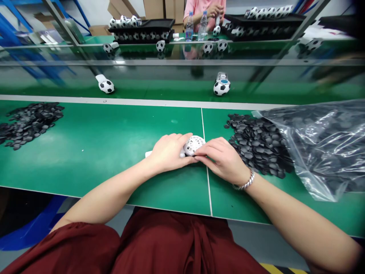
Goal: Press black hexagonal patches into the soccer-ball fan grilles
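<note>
A white ball-shaped plastic part [194, 144] with a pattern of recesses sits low over the green bench, in front of me. My left hand [170, 153] is wrapped round its left side, and a white end sticks out behind the palm. At the ball's lower right edge, my right hand [224, 158] has its thumb and fingertips pinched together. Anything between those fingertips is too small or too hidden to tell. A pile of small black plastic pieces [259, 146] lies just to the right of that hand.
Another heap of black pieces [31, 121] lies at the far left. A clear plastic bag [327, 144] covers the right side. Beyond the bench, soccer-ball items [106, 86] stand on a green belt [159, 89]. Across from me is a person [203, 11] near black trays [144, 26] and bottles [189, 28].
</note>
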`<state>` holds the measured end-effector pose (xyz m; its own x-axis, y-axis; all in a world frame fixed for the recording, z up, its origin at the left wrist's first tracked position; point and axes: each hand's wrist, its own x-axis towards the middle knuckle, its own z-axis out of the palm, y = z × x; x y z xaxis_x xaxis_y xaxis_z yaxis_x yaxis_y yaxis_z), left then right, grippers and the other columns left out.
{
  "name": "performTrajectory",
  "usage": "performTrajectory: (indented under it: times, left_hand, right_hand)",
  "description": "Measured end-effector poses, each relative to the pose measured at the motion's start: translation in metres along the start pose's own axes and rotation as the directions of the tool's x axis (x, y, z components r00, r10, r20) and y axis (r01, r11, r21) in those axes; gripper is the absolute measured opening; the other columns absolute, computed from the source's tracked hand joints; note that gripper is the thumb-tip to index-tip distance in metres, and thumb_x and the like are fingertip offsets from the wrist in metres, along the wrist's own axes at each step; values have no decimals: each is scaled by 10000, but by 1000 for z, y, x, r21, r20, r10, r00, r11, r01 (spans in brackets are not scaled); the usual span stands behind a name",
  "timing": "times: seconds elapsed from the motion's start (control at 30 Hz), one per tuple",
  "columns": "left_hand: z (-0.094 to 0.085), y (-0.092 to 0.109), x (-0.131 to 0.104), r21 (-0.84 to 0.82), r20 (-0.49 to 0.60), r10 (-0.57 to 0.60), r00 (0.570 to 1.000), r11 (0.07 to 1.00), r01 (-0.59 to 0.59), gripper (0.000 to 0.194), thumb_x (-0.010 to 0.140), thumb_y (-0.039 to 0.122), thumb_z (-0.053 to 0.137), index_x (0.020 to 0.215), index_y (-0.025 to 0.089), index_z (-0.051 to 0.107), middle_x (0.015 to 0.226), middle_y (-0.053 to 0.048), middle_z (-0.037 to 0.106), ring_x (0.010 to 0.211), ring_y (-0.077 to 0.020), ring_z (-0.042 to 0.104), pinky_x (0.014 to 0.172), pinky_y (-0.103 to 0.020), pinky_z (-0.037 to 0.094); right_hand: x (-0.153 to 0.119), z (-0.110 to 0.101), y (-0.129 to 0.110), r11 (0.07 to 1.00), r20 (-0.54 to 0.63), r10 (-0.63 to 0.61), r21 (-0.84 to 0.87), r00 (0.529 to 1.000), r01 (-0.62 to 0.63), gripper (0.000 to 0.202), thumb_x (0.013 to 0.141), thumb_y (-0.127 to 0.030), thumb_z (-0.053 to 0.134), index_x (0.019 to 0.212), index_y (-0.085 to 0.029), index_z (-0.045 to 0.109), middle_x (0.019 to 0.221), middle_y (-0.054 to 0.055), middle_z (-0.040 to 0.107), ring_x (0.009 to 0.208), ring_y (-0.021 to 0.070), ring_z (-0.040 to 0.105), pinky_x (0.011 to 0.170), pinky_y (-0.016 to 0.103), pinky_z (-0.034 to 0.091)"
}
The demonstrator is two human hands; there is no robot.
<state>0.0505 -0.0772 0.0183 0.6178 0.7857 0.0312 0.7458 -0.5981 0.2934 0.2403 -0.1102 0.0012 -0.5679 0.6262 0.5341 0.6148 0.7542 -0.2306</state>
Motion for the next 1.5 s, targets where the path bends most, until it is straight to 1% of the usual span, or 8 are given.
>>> performTrajectory:
  times: [0.17,0.3,0.5,0.87,0.97,1.03,1.2,1.5]
  left_hand:
    - [1,-3,1,-75,-27,-27,999,997,25,675,712,630,558,1234,210,473,1126,-63,622,1000,-263,586,834,-356,454]
    - [0,-4,1,-102,-17,-31,999,994,29,632,715,579,585,1227,224,484,1141,-52,619,1003,-255,586,825,-346,460]
    - [-2,-4,1,-121,-18,-30,999,992,27,590,729,578,567,1218,255,494,1108,-31,633,965,-242,599,764,-332,471]
    - [-4,-2,-1,-93,-3,8,1000,996,-8,532,776,558,521,1202,243,489,1035,-38,636,919,-237,583,719,-334,458]
    - [-5,-3,-1,-112,-3,-18,1000,994,18,581,737,524,582,1234,246,469,1091,-30,624,959,-235,572,754,-335,454]
    - [-5,-3,-1,-116,-4,-48,999,992,47,596,708,463,622,1241,244,468,1062,-23,637,950,-232,572,769,-337,448]
    - [-5,-4,-2,-72,-40,-27,999,997,24,516,697,262,572,1209,256,504,1035,-10,653,911,-232,561,763,-368,430]
    - [2,-13,-2,-54,-82,87,993,994,-91,615,701,-3,415,1256,252,487,1090,-9,630,1072,-205,483,1055,-490,218]
  right_hand:
    - [-3,5,4,968,-55,230,119,972,-223,307,796,-350,595,1040,-175,528,1049,125,584,1022,239,527,803,383,467]
    - [-6,9,7,885,91,387,241,918,-397,561,781,-411,594,1243,-158,403,1333,181,422,1202,277,442,861,409,485]
    - [-4,8,6,870,161,395,253,905,-424,481,806,-399,561,1211,-184,415,1147,109,583,1016,246,583,844,406,497]
    - [0,9,0,842,136,410,324,902,-431,461,784,-327,590,1178,-177,405,1125,103,570,942,204,590,763,333,513]
    - [1,-4,10,868,156,431,195,889,-456,332,825,-379,531,1082,-172,511,1053,94,604,943,208,583,797,339,487]
    - [0,-17,21,841,141,540,-67,830,-537,257,865,-389,459,922,-173,585,946,92,625,903,223,588,766,350,471]
    - [-10,-36,45,510,101,792,-653,602,-560,259,839,-379,500,775,-155,613,841,115,646,772,268,606,562,327,390]
    - [-13,-28,49,585,195,773,-589,604,-558,176,846,-302,499,868,-196,638,873,67,660,794,211,610,552,283,349]
